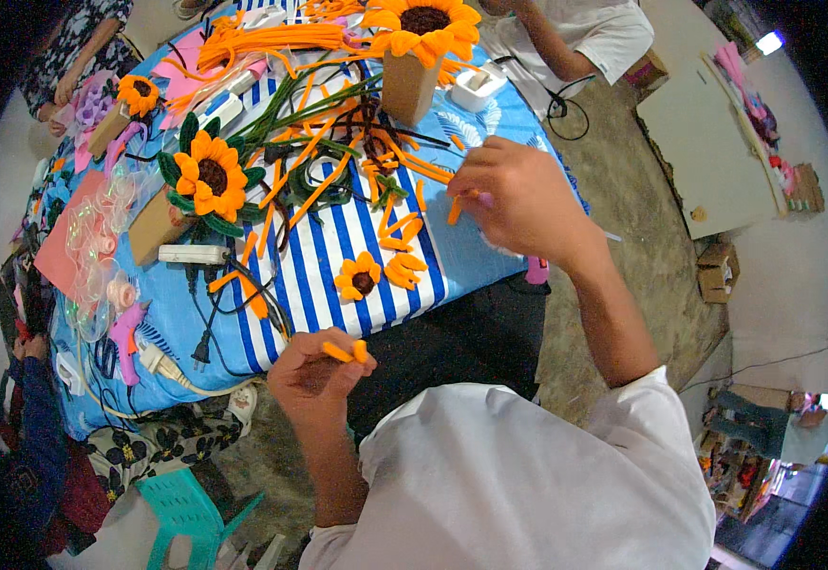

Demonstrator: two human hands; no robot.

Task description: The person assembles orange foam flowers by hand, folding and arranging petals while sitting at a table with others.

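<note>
Nearest, the left hand (314, 380) pinches a short bent orange pipe-cleaner piece (348, 351) at the bench's (471, 252) near edge; farther right, the right hand (518, 195) pinches another orange piece (454, 210). Bending each evenly should match the finished petals (403, 271) beside the small sunflower (359, 276).

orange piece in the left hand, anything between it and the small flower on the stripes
Nothing visible. The left hand pinches the orange piece off the table edge, and only bare striped cloth lies between it and the small flower. The loose petals sit to the flower's right, out of the way.
</note>
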